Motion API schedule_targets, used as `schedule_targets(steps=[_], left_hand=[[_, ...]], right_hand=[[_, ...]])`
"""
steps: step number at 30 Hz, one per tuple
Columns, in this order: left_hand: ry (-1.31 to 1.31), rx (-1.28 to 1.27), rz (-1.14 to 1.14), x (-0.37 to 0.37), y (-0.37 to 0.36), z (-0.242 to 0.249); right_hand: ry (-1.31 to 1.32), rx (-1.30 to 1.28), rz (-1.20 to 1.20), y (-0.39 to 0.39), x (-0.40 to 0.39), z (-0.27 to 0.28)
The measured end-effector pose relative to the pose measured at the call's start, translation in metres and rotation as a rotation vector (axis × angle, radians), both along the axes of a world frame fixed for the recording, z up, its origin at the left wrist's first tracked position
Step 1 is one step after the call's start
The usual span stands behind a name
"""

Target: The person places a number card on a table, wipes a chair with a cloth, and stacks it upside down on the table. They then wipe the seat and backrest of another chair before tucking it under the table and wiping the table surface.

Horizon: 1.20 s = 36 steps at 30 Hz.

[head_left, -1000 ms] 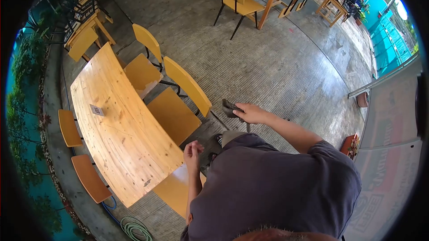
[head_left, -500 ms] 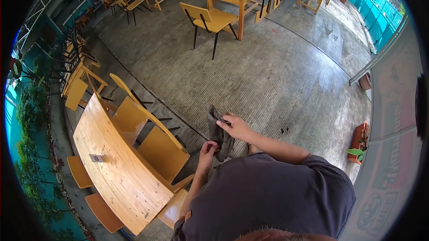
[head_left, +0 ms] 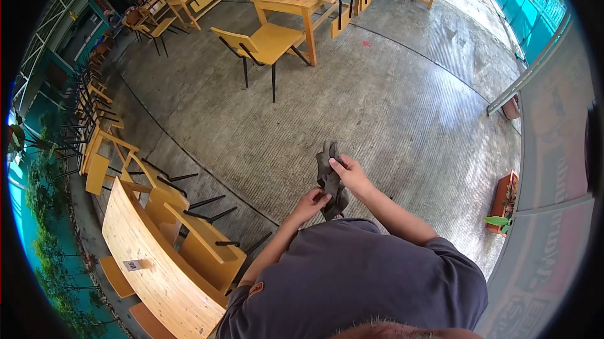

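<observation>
A dark grey-brown cloth (head_left: 328, 175), crumpled and hanging, is between my two hands in front of my body. My right hand (head_left: 350, 174) pinches its upper right edge. Lower down, my left hand (head_left: 309, 204) has its fingers closed at the cloth's left edge. Folds hide part of the cloth, and its lower end meets the outline of my dark shirt (head_left: 365, 270).
A wooden table (head_left: 154, 276) with a small number sign (head_left: 133, 265) stands at left, with yellow chairs (head_left: 211, 251) beside it. Ahead is a yellow chair (head_left: 264, 42) by a table (head_left: 286, 2) bearing upturned chairs. A planter (head_left: 501, 204) and printed banner (head_left: 547, 238) are at right.
My view has turned, so the left table sits lower and the far chair further left. Both hands and the cloth appear further right in view. The hands keep hold of the cloth.
</observation>
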<state>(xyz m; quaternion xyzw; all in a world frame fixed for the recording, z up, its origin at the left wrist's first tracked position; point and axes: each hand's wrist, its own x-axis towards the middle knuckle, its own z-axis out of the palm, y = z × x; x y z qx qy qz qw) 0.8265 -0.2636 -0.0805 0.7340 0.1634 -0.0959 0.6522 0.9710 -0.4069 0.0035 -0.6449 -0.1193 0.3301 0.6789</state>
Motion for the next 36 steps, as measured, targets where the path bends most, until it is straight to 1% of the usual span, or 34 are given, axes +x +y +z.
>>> schedule_targets(steps=[1, 2, 4, 5, 6, 8, 9, 10, 11, 12, 13, 14, 16, 17, 18, 19, 20, 21, 22, 23, 25, 26, 27, 31, 32, 34, 35, 36], left_hand=[[-0.044, 0.023, 0.068, 0.01, -0.002, 0.012], [-0.043, 0.02, 0.064, 0.022, 0.003, 0.01], [-0.053, 0.054, 0.209, 0.043, 0.021, 0.011], [-0.029, 0.091, 0.28, 0.054, 0.03, 0.01], [-0.023, 0.082, 0.282, 0.066, 0.043, -0.001], [-0.137, 0.079, 0.391, 0.092, 0.069, -0.03], [-0.111, 0.087, 0.408, 0.108, 0.079, -0.024], [-0.105, 0.072, 0.423, 0.126, 0.088, -0.026], [-0.147, -0.041, 0.438, 0.145, 0.097, -0.029], [-0.192, -0.154, 0.452, 0.165, 0.109, -0.031], [-0.155, -0.281, 0.432, 0.186, 0.119, -0.028], [-0.151, -0.294, 0.446, 0.209, 0.13, -0.023], [-0.165, -0.232, 0.348, 0.257, 0.147, -0.013], [-0.156, -0.253, 0.364, 0.276, 0.154, -0.008], [-0.14, -0.203, 0.307, 0.3, 0.167, 0.0], [-0.124, -0.148, 0.246, 0.324, 0.182, 0.003], [-0.12, -0.152, 0.251, 0.346, 0.196, 0.004], [-0.145, -0.133, 0.204, 0.365, 0.209, 0.0], [-0.171, -0.116, 0.159, 0.383, 0.224, -0.004], [-0.201, -0.07, 0.119, 0.399, 0.24, -0.01], [-0.166, -0.107, 0.099, 0.426, 0.271, -0.013], [-0.137, -0.135, 0.068, 0.435, 0.285, -0.014], [-0.171, -0.061, 0.115, 0.442, 0.297, -0.018], [-0.13, 0.01, 0.195, 0.46, 0.357, -0.029], [-0.101, -0.074, 0.275, 0.463, 0.374, -0.031], [-0.039, -0.248, 0.441, 0.466, 0.407, -0.037], [-0.043, -0.225, 0.493, 0.468, 0.425, -0.04], [-0.048, -0.2, 0.546, 0.471, 0.443, -0.041]], right_hand=[[0.001, -0.002, -0.005, 0.001, 0.015, -0.01], [0.031, 0.042, -0.055, 0.004, 0.03, -0.024], [0.064, 0.082, -0.106, 0.012, 0.054, -0.022], [0.141, 0.091, -0.171, 0.015, 0.063, -0.022], [0.218, 0.095, -0.235, 0.019, 0.072, -0.019], [0.257, 0.095, -0.18, 0.026, 0.099, -0.038], [0.269, 0.105, -0.205, 0.031, 0.11, -0.045], [0.281, 0.114, -0.228, 0.038, 0.122, -0.051], [0.283, 0.097, -0.214, 0.045, 0.135, -0.055], [0.282, 0.03, -0.253, 0.052, 0.151, -0.058], [0.279, -0.038, -0.292, 0.061, 0.167, -0.058], [0.28, -0.055, -0.282, 0.07, 0.183, -0.057], [0.457, -0.026, -0.386, 0.085, 0.219, -0.039], [0.504, -0.008, -0.396, 0.09, 0.238, -0.042], [0.5, -0.022, -0.387, 0.098, 0.26, -0.036], [0.52, 0.031, -0.366, 0.109, 0.28, -0.031], [0.547, 0.084, -0.35, 0.12, 0.296, -0.028], [0.54, 0.099, -0.386, 0.137, 0.314, -0.018], [0.518, 0.22, -0.331, 0.149, 0.336, -0.023], [0.497, 0.233, -0.339, 0.159, 0.356, -0.03], [0.481, 0.232, -0.338, 0.197, 0.389, -0.011], [0.431, 0.228, -0.401, 0.217, 0.399, -0.001], [0.38, 0.226, -0.464, 0.233, 0.409, 0.007], [0.293, 0.225, -0.431, 0.276, 0.465, 0.013], [0.297, 0.222, -0.427, 0.285, 0.484, 0.011], [0.284, 0.185, -0.34, 0.304, 0.522, 0.009], [0.293, 0.152, -0.406, 0.318, 0.54, 0.005], [0.302, 0.144, -0.397, 0.33, 0.561, 0.001]])
